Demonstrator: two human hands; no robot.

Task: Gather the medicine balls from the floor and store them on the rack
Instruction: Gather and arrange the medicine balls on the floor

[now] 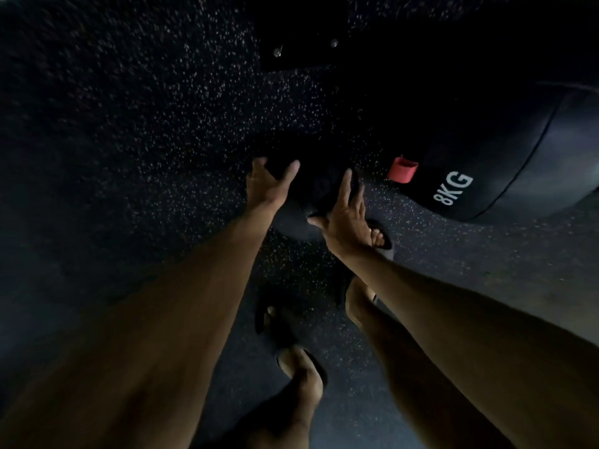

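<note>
One 8KG ball [479, 150] nr sandalled foot [377, 237]

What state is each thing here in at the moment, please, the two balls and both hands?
left hand, open, fingers spread beside the small dark ball.
right hand, open, fingers straight on its other side.
small dark ball, between the hands; contact too dark to tell.
8KG ball, on the floor, untouched.
</note>
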